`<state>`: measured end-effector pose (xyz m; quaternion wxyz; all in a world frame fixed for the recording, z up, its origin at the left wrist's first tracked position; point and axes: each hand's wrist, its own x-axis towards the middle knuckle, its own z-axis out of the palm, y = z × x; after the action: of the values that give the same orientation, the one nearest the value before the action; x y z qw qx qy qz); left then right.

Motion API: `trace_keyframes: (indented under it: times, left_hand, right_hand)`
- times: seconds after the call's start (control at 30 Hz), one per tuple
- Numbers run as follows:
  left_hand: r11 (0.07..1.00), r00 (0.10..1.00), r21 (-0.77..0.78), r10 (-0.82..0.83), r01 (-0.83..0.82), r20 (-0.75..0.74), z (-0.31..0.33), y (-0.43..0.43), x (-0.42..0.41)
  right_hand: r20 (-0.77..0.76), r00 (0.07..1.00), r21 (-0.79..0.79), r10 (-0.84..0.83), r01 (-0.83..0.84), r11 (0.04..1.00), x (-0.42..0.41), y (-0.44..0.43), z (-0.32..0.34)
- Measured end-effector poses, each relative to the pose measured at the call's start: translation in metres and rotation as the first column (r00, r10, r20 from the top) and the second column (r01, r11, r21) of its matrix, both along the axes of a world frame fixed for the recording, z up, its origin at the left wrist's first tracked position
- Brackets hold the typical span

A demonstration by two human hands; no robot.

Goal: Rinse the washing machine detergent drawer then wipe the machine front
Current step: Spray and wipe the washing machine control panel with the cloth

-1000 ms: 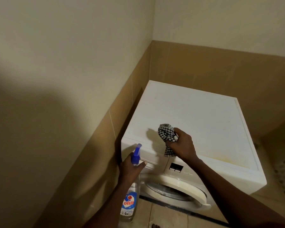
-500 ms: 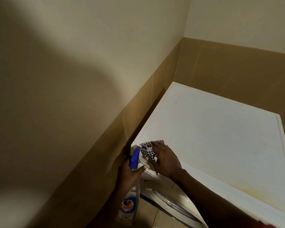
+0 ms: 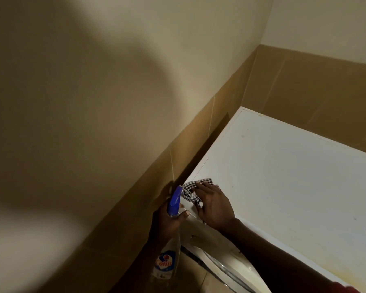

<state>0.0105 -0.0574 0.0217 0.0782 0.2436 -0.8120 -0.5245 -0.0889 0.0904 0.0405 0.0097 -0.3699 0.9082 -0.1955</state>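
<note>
Now the right hand (image 3: 215, 205) is lying flat with fingers spread, pressing the checked cloth (image 3: 191, 192) onto the front left corner of the washing machine (image 3: 294, 176). Just beside it, the left hand (image 3: 167, 222) is gripping the neck of a spray bottle (image 3: 167, 264), its blue nozzle (image 3: 175, 200) rising next to the cloth. The machine is standing in the corner against the brown tiled wall (image 3: 199, 149); its detergent drawer is too blurred to make out
</note>
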Motion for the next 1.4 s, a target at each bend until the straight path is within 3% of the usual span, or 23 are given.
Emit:
trace_keyframes:
  times: [0.33,0.57,0.77,0.87,0.93,1.0,1.17,1.27,1.4]
  left_hand:
    - [0.995,0.996,-0.098,-0.005,-0.004,-0.093,0.0,-0.012,0.0]
    - [0.99,0.997,-0.138,-0.001,-0.01,-0.076,0.002,-0.016,0.005]
    - [0.984,0.994,-0.161,-0.082,0.07,-0.072,0.001,-0.021,0.007]
    - [0.985,0.994,-0.153,-0.085,0.075,-0.061,0.004,-0.02,0.007]
    - [0.986,0.997,-0.149,-0.08,0.076,-0.022,-0.001,-0.02,0.007]
    - [0.993,0.996,-0.089,-0.078,0.082,0.044,-0.003,-0.017,0.007]
    - [0.985,0.967,0.109,-0.154,0.134,0.204,-0.012,0.002,0.004]
    - [0.975,0.953,0.138,-0.202,0.173,0.228,-0.015,0.014,0.003]
    - [0.951,0.938,0.184,-0.283,0.248,0.201,-0.013,0.03,0.006]
  right_hand:
    - [-0.045,0.999,-0.025,0.007,-0.008,1.0,0.017,0.0,-0.001]
    - [-0.02,0.999,-0.002,0.027,-0.027,1.0,-0.003,-0.044,0.007]
    - [-0.029,0.996,0.031,0.086,-0.085,0.996,0.031,-0.013,-0.016]
    - [-0.011,0.997,-0.028,0.078,-0.078,0.997,0.026,-0.01,-0.006]
    - [-0.003,1.0,-0.067,-0.001,0.001,0.998,0.025,-0.003,0.004]
    - [0.058,0.983,-0.138,-0.175,0.181,0.974,0.027,0.016,0.015]
    - [0.199,0.827,-0.34,-0.525,0.561,0.755,0.007,0.069,0.039]
    - [0.288,0.732,-0.374,-0.617,0.679,0.631,-0.003,0.087,0.049]
    - [0.313,0.689,-0.363,-0.654,0.723,0.587,0.006,0.1,0.05]
